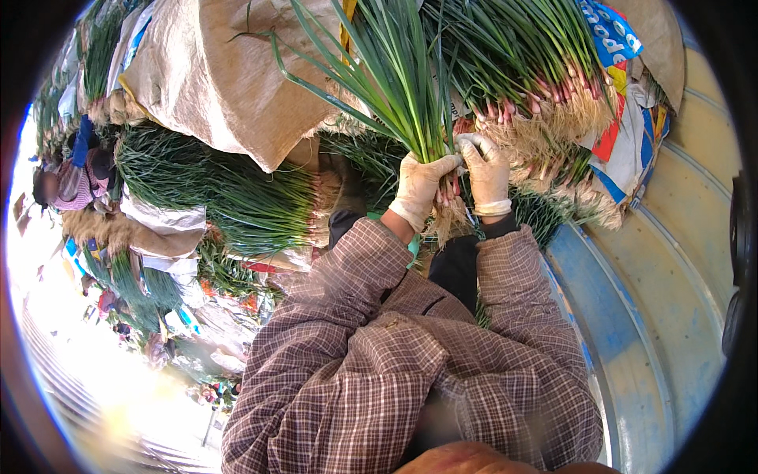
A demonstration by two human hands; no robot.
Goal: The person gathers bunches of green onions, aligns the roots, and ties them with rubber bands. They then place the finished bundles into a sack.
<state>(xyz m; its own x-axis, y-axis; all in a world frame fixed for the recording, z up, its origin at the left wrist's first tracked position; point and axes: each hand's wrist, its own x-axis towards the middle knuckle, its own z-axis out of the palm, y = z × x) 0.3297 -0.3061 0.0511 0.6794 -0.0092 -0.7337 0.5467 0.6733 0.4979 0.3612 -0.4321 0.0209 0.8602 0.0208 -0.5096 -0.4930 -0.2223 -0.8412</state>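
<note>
My left hand (418, 185), in a pale glove, grips a bunch of spring onions (414, 101) around the lower stems. Long green leaves fan out above the fist; reddish bulbs and pale roots (447, 222) hang below it. My right hand (487, 172), also gloved, is beside the bunch with its fingers bent and fingertips close to the stems. Whether it pinches anything there is hidden. Just past my right hand lies a large pile of spring onions (533, 65), bulbs and roots towards me.
Brown woven sacking (231, 77) covers part of the heap at upper left. More spring onions (260, 207) lie to the left. A ribbed metal wall (651, 255) curves along my right. A printed plastic sack (628, 136) is wedged beside the pile. Another person (77, 178) is at far left.
</note>
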